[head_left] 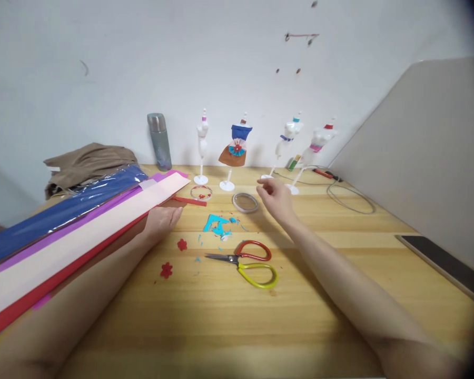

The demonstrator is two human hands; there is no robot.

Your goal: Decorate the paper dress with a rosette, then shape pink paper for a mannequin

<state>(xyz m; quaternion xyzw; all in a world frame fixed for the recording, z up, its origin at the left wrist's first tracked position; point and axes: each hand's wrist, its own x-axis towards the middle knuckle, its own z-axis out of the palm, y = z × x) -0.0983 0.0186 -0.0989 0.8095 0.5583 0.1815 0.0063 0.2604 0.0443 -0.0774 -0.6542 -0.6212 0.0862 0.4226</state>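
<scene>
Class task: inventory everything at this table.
Bunched fabric: 1, brown, left
Long sheets: several, multicoloured, left
Metallic flask: 1, grey, back
Miniature mannequins: 4, white, back
Small tube: 1, green, back
Looped cable: 1, grey, right
Slim tool: 1, red, right
Thin rings: 2, pale, centre
Flat strip: 1, red, centre
Flat scraps: several, turquoise, centre
Flower cutouts: 2, red, front
Scissors: 1, red-yellow, centre
Flat slab: 1, black, right
Left hand: 1, bare, left
Right hand: 1, bare, right

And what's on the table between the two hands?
In the head view: blue scraps, a grey ring, a clear ring with red bits, and a red strip.
</scene>
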